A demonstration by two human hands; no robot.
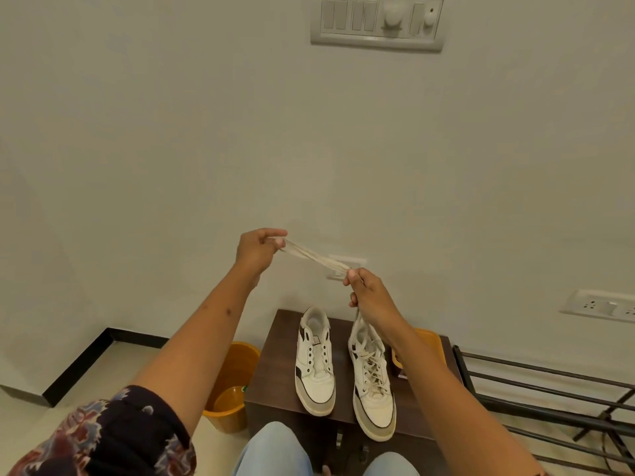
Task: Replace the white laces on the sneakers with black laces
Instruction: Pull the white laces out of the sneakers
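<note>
Now both hands, left [258, 250] and right [365, 294], pinch the removed white lace [314, 257] taut; next, unlace the right sneaker [372, 379].

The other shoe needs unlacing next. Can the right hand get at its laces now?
Probably not yet: the right hand and left hand both grip the pulled-out lace. Nothing covers the laced shoe.

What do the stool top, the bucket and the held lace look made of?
Stool top: dark wood or wood-look laminate, faint grain, low sheen. Bucket: orange plastic, glossy, slightly translucent wall. White lace, stretched between the left hand and right hand: flat woven fabric, matte, probably cotton or polyester.
</note>
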